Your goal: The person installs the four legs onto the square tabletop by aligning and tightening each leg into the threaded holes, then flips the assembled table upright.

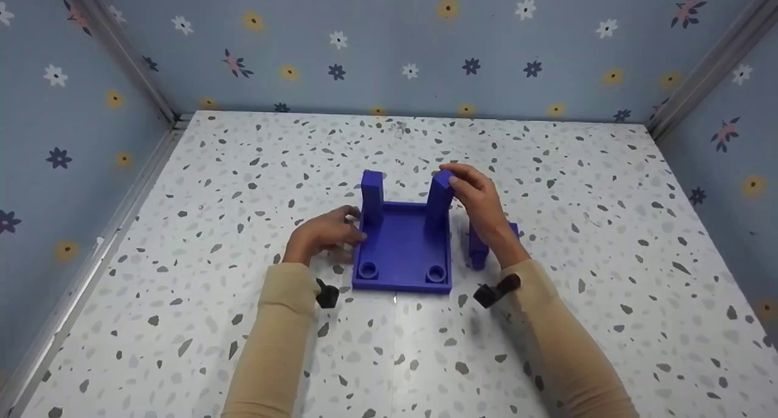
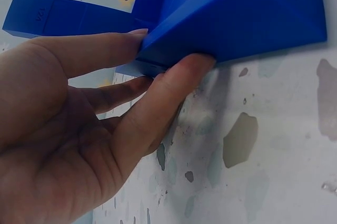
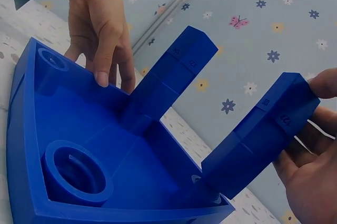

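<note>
A blue square base (image 1: 404,248) lies on the speckled table, with two round sockets (image 3: 73,174) at its near corners. Two blue posts stand at its far corners. My right hand (image 1: 454,178) pinches the top of the right post (image 1: 439,202) between fingers and thumb; the right wrist view shows that post (image 3: 258,134) seated in its corner. My left hand (image 1: 331,231) holds the base's left wall beside the left post (image 1: 371,196), fingers over the rim and thumb against the outer side (image 2: 200,63). A loose blue piece (image 1: 478,252) lies right of the base, partly under my right wrist.
The table (image 1: 547,181) is boxed in by flowered blue walls (image 1: 389,47) on three sides, with metal rails in the corners. Small black cameras (image 1: 327,295) sit on both wrists.
</note>
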